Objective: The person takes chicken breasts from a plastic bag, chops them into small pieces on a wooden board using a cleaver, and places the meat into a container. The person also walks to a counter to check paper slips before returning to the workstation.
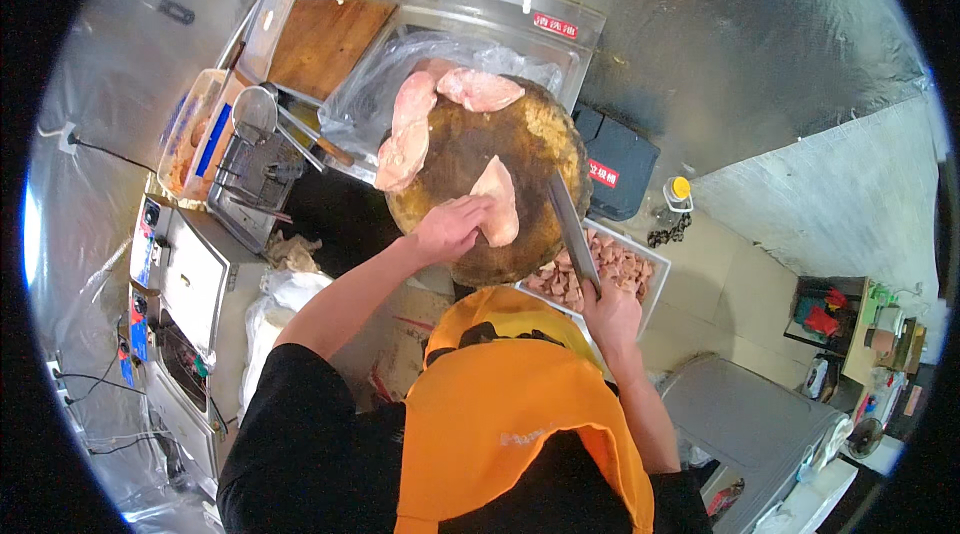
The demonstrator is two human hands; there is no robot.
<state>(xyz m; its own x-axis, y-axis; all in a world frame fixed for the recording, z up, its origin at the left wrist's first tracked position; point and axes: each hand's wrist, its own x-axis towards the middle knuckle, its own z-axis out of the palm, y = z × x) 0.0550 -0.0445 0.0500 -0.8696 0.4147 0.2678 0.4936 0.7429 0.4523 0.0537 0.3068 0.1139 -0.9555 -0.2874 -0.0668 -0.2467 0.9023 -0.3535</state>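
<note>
A piece of raw chicken breast (497,202) lies near the middle of a round wooden chopping block (465,149). My left hand (450,228) touches its left side, the fingers bent against the meat; nothing is lifted. In my right hand (611,312) is a cleaver (570,229), its blade pointing away from me over the block's right edge, apart from the meat. More raw chicken breasts (403,156) lie along the block's left rim, and another chicken breast (480,89) sits at its far edge. Below the blade, a white tub (650,306) holds diced raw meat (615,259).
Behind the block is a steel sink (585,59) with a plastic bag (370,84) in it. A black bin (622,159) stands to the right. At left are a wire basket (255,179), a strainer (255,112) and a steel fryer (200,279). A capped bottle (678,196) stands beyond the tub.
</note>
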